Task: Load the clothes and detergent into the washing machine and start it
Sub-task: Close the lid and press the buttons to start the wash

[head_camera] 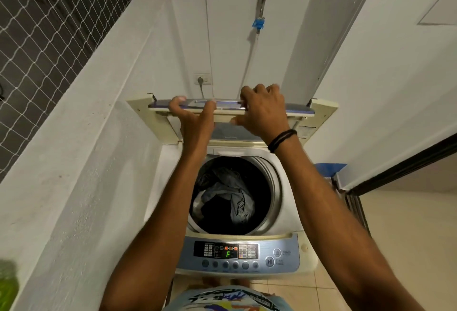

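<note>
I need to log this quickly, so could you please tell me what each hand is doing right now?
Left hand: gripping the edge of the washer lid.
Right hand: also gripping the washer lid.

Both hands grip the raised, folded lid (321,110) of the washing machine (290,187): the left hand (195,119) and the right hand (263,110) curl over its top edge. Grey clothes (230,194) lie in the open drum (273,182). The control panel (247,252) displays a green "F".
</note>
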A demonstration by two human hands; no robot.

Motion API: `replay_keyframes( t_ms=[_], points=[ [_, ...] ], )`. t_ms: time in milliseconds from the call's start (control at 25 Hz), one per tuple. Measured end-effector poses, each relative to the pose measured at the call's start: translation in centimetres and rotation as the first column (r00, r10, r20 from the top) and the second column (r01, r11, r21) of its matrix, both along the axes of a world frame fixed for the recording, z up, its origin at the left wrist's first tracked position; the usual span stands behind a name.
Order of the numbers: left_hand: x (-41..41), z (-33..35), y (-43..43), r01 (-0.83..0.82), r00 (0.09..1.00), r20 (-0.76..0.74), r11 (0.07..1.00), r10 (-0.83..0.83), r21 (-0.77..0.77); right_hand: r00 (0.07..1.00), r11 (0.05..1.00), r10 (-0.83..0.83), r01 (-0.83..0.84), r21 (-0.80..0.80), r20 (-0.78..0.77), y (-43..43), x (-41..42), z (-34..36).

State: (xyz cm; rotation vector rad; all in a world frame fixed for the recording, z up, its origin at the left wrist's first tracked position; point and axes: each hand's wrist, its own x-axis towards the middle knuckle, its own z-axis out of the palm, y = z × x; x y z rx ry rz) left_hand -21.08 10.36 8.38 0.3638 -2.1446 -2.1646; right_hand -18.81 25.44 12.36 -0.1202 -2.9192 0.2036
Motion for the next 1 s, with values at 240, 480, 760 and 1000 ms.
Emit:
replay_keyframes(
  t_ms=[240,480,760,1000],
  points=[
    [6.6,-2.0,-2.6,0.041,0.998,0.041,0.998,-0.039,-0.049,0.948,0.949,0.215,-0.146,-0.28,0.235,0.1,4.2,-1.8],
    [12.3,-5.4,-8.8,0.503,0.853,0.441,0.662,-0.279,-0.556,0.869,0.915,0.281,-0.115,-0.388,0.407,-2.5,11.1,-8.3],
    [15.6,-11.1,-8.2,0.606,0.779,0.567,0.09,-0.267,-0.79,0.779,0.919,0.286,-0.059,-0.389,0.558,-4.7,15.8,-15.8],
    [16.9,-15.8,-7.7,0.683,0.722,0.654,0.087,-0.224,-0.725,0.758,0.914,0.216,0.064,-0.401,0.615,-6.2,18.1,-21.0]
  ],
)
